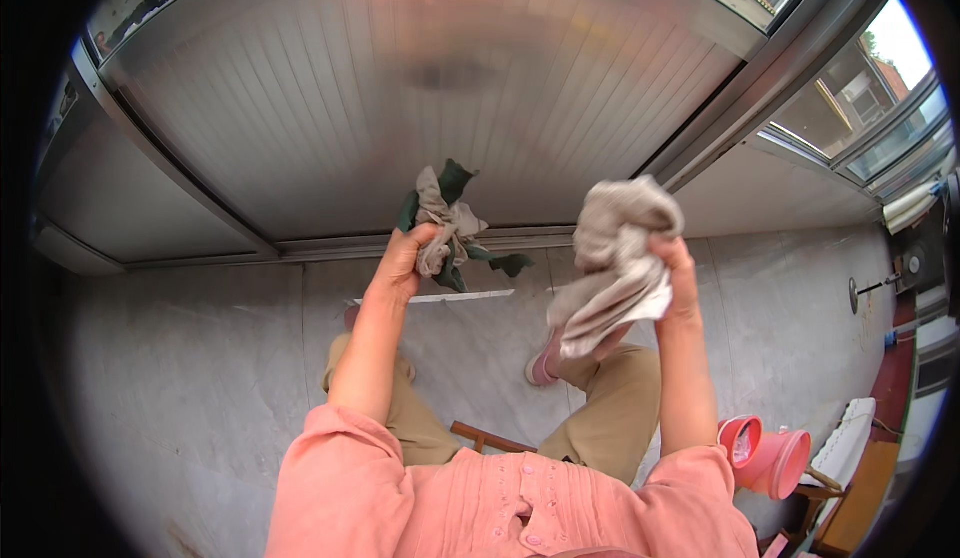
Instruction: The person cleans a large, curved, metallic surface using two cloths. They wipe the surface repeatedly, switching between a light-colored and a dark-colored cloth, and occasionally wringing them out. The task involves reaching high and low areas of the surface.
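Seen from the head, the left hand (405,258) is clenched around a bunched beige-and-green cloth (447,226), while just right of it the right hand (678,273) grips a crumpled grey-beige cloth (615,258), both raised above the grey floor (180,378).

Left hand (403,258): raised, fist closed round a bundle of grey and dark green rags (450,226). Right hand (676,270): raised, gripping a bunched grey cloth (618,263) that hangs below the fingers. Floor (180,378): grey stone slabs, meeting a sliding door track (330,248). Pink pots (768,454): on the floor at the person's right.
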{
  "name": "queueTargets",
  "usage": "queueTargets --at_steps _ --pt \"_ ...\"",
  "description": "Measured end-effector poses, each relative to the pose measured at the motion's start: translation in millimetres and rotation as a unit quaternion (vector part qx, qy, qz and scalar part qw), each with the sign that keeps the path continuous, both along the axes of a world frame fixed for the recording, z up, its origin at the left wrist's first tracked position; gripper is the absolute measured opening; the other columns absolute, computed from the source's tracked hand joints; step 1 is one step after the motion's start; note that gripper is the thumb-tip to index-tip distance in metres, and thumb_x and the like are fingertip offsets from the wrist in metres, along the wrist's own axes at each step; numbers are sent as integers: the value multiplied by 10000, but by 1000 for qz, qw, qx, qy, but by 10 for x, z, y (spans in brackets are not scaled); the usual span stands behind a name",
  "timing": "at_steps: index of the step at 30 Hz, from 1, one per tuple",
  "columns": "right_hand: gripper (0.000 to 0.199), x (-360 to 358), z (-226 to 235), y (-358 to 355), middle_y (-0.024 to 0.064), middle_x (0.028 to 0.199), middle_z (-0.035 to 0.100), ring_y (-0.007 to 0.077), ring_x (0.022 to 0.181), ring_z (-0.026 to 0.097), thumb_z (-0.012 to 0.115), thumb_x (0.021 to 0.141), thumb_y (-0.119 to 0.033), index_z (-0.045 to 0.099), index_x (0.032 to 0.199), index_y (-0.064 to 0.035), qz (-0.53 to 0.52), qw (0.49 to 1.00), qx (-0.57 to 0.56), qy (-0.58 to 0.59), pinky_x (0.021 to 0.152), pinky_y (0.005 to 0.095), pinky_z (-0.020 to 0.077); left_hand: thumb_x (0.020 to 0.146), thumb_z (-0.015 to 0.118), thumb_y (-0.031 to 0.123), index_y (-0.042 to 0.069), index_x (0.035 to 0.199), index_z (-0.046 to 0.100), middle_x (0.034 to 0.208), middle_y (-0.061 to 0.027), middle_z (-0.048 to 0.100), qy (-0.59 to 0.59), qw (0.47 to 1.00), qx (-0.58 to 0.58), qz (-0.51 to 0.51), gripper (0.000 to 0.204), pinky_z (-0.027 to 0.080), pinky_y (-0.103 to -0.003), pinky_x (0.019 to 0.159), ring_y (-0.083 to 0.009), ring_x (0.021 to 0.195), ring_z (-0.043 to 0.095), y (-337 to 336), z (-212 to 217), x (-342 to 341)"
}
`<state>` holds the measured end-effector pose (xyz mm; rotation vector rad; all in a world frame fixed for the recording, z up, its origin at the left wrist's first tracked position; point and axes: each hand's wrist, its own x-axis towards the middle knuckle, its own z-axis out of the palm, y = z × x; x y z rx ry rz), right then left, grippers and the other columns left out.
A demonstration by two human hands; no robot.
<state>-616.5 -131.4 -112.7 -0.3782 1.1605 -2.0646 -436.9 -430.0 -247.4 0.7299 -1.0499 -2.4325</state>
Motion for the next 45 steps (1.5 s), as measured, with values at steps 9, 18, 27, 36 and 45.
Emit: queueTargets --at_steps 9,18,27,36,45 --pt "351 -288 305 -537 77 1158 679 192 1058 652 635 986 -233 596 1273 -35 4 991 -58 123 937 361 553 859 648 175 36 1121 649 1028 -52 697 150 984 95 28 297 551 -313 838 -173 916 680 -433 -113 3" --pt "448 -144 172 -571 -2 1073 646 94 996 568 618 990 -433 650 1176 -26 -38 876 256 406 903 251 449 854 647 117 14 1086 655 976 -57 699 170 984 47 18 254 577 -311 759 -164 837 687 -629 -137 77" --pt "447 65 590 -202 21 1041 681 95 909 632 669 970 -342 612 1249 3 -8 961 176 211 824 255 524 866 630 142 -18 1059 669 924 -72 701 63 990 35 -124 254 580 -287 715 -151 786 683 -350 -165 254" --pt "556 1064 203 622 56 1323 608 161 1178 588 741 883 -117 546 1394 -16 207 976 -1 71 1005 321 471 846 677 144 -35 1277 597 1200 -119 680 67 935 140 -320 474 574 -315 835 -175 1018 676 1121 -485 366" --pt "241 1135 -409 995 42 1041 646 126 944 613 689 904 -109 643 1102 20 16 932 236 275 857 284 494 890 742 208 18 1276 632 1211 -94 680 34 941 -120 -313 444 542 -342 922 -174 1057 648 1283 276 120"
